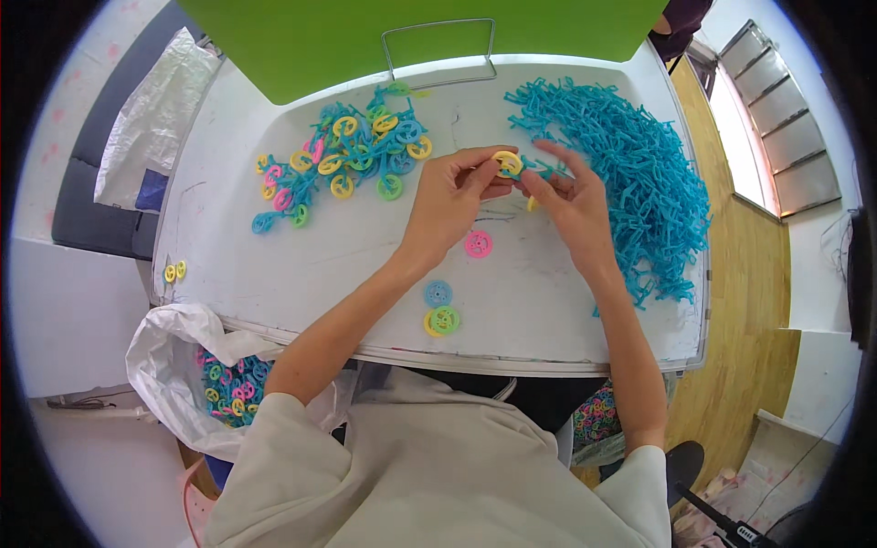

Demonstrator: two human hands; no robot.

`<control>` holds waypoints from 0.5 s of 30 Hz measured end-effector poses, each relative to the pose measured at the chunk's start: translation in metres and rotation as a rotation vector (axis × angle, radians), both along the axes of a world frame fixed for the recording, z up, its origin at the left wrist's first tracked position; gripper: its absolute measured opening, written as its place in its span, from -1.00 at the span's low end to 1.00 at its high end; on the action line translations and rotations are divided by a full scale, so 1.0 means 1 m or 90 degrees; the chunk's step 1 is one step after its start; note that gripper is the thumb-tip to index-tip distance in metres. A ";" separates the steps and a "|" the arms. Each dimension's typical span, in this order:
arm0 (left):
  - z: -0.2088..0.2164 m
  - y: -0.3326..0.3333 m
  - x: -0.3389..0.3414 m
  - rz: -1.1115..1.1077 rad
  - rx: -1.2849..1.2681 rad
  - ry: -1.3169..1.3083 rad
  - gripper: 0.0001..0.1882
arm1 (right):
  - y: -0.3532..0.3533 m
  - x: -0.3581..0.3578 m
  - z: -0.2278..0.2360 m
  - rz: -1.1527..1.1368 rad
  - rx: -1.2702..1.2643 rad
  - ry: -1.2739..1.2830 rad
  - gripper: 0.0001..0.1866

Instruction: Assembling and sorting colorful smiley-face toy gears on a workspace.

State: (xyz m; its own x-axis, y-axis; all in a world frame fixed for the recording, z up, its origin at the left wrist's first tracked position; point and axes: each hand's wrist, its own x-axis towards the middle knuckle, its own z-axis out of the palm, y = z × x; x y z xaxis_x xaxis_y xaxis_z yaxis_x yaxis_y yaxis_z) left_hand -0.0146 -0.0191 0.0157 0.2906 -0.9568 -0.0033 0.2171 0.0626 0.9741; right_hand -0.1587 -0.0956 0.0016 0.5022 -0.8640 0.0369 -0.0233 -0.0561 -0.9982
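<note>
My left hand (455,190) pinches a yellow plastic wheel (507,163) above the middle of the white table. Close against it, my right hand (574,201) has its thumb and fingers closed on a small blue plastic piece (546,168), its index finger raised. Part of another yellow wheel (533,205) shows beneath the right thumb; I cannot tell whether it is attached. On the tabletop below lie a pink wheel (478,243), a blue wheel (438,292) and a green wheel (445,320) overlapping a yellow one.
At right spreads a large heap of blue plastic pieces (630,173). A pile of blue pieces with coloured wheels (343,151) lies at left. Two yellow wheels (175,271) rest near the left edge. A white sack (174,338) holds similar parts. A green panel (429,36) and wire stand are behind.
</note>
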 end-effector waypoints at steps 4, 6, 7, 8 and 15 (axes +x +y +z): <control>0.005 0.000 -0.004 0.055 -0.013 -0.061 -0.73 | 0.001 -0.001 0.001 -0.012 -0.154 0.040 -0.59; 0.005 0.000 -0.003 0.068 -0.009 -0.060 -0.73 | 0.005 0.002 0.002 -0.016 -0.231 0.043 -0.62; 0.005 0.000 -0.002 0.061 -0.010 -0.039 -0.73 | 0.007 0.003 0.003 -0.020 -0.308 0.048 -0.64; 0.003 0.001 -0.002 0.055 -0.011 -0.018 -0.74 | 0.007 0.002 0.004 -0.020 -0.309 0.047 -0.64; 0.001 0.003 -0.012 0.033 -0.029 -0.030 -0.72 | 0.000 -0.005 0.008 -0.045 -0.253 0.041 -0.72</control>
